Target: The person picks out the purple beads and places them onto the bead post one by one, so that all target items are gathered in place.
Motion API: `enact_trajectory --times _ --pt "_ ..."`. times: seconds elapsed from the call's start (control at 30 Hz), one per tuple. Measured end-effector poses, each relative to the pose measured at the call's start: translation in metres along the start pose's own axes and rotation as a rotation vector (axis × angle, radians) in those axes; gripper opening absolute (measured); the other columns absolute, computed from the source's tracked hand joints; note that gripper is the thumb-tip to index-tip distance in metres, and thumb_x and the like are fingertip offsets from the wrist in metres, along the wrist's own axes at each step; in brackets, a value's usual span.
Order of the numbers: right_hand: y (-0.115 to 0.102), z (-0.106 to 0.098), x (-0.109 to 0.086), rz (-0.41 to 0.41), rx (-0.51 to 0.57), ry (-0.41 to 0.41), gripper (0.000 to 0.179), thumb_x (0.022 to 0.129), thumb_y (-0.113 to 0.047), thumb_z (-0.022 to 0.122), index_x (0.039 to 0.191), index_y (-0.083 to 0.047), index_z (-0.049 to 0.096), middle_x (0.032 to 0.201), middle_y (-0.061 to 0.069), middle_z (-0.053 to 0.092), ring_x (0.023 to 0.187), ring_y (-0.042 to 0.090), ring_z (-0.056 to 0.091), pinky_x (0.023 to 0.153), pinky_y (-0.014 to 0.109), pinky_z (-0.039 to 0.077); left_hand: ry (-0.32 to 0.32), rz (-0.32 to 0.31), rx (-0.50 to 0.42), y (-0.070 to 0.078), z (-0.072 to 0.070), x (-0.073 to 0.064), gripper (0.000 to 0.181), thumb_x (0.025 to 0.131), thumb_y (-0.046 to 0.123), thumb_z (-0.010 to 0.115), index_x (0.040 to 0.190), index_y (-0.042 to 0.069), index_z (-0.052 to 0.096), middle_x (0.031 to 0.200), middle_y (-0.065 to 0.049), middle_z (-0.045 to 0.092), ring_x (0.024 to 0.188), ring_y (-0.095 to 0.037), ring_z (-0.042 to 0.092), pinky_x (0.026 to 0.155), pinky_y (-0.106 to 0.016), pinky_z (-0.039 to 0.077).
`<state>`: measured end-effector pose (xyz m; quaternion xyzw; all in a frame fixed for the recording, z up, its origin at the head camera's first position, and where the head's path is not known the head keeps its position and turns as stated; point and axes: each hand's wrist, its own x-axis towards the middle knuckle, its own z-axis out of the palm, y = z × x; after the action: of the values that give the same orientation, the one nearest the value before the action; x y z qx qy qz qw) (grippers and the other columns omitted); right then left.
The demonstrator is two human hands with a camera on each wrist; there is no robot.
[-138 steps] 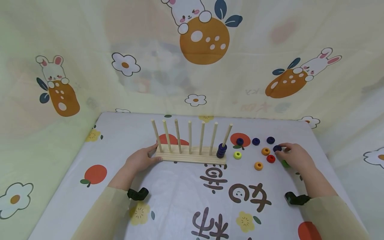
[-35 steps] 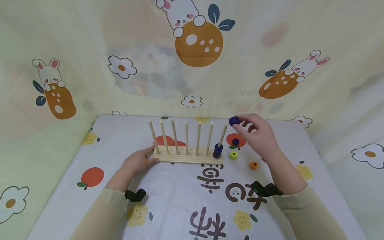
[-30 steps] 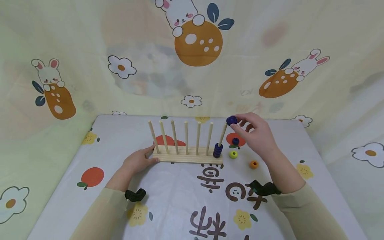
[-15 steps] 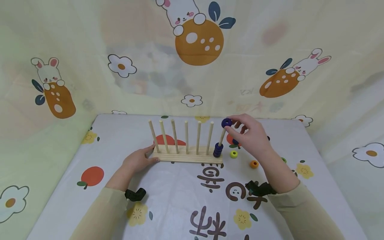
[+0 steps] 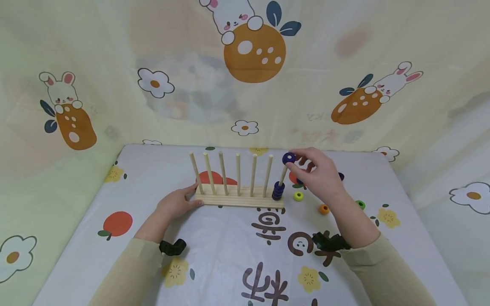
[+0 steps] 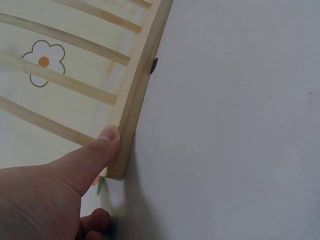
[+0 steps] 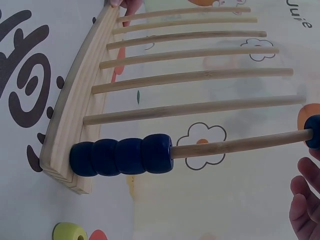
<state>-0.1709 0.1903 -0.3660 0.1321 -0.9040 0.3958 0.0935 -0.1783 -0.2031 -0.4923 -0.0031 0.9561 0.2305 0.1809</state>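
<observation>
My left hand (image 5: 177, 205) grips the left end of a wooden peg rack (image 5: 237, 201). In the left wrist view, the thumb (image 6: 102, 145) presses on the base near its end peg. Several bare pegs stand upright; the rightmost carries a stack of several dark blue beads (image 5: 278, 191) at its foot. At the top of this same peg, my right hand (image 5: 321, 176) pinches another dark blue bead (image 5: 284, 159) between thumb and fingers. The right wrist view shows that held bead (image 7: 313, 131) at the peg's tip, its hole in line with the peg.
Right of the rack lie a yellow-green bead (image 5: 298, 196), an orange bead (image 5: 323, 209), a green bead (image 5: 360, 204) and a dark blue bead (image 5: 341, 176). Another dark blue bead (image 5: 300, 181) is partly hidden behind my right hand. A printed curtain hangs behind the table.
My right hand took a dark blue bead from the table's right side, lifted it and carried it left to the rightmost peg's tip. The left hand kept its grip on the rack.
</observation>
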Motion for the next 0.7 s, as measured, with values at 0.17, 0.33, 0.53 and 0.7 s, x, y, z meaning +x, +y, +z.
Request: enact_trajectory --times 0.17,0.33,0.53,0.7 --pt "-0.0004 -0.0001 -0.0007 -0.001 0.003 0.002 0.039 0.094 -0.031 0.070 0.128 -0.013 0.065 0.108 0.007 0.063 0.097 0.021 0.053 0.078 0.037 0.048 -0.002 0.000 -0.002 0.0003 -0.0004 0.0004 0.080 0.090 0.056 0.065 0.156 0.028 0.032 0.133 -0.021 0.059 0.120 -0.034 0.055 0.099 -0.056 0.043" --pt "-0.0004 -0.0006 -0.0009 0.004 -0.018 0.007 0.040 0.094 -0.032 0.070 0.129 -0.014 0.065 0.108 0.005 0.063 0.096 0.019 0.052 0.078 0.035 0.048 -0.001 -0.005 -0.014 0.0007 -0.0011 0.0012 0.080 0.089 0.056 0.066 0.156 0.029 0.032 0.141 -0.021 0.054 0.127 -0.037 0.051 0.101 -0.057 0.042" --pt "0.0019 0.0003 -0.0016 0.004 -0.009 0.013 0.039 0.093 -0.031 0.071 0.127 -0.013 0.066 0.109 0.005 0.063 0.098 0.021 0.054 0.080 0.039 0.048 -0.011 -0.011 -0.017 0.0006 0.0001 0.0003 0.081 0.089 0.056 0.067 0.156 0.029 0.031 0.145 -0.022 0.049 0.132 -0.040 0.047 0.102 -0.059 0.040" --pt "0.0002 -0.0002 -0.0018 0.012 0.011 0.015 0.038 0.094 -0.031 0.070 0.127 -0.013 0.066 0.110 0.005 0.063 0.103 0.025 0.054 0.085 0.041 0.045 -0.006 -0.003 -0.016 0.0001 -0.0002 -0.0004 0.081 0.089 0.056 0.066 0.157 0.028 0.031 0.142 -0.023 0.052 0.129 -0.040 0.049 0.101 -0.059 0.041"
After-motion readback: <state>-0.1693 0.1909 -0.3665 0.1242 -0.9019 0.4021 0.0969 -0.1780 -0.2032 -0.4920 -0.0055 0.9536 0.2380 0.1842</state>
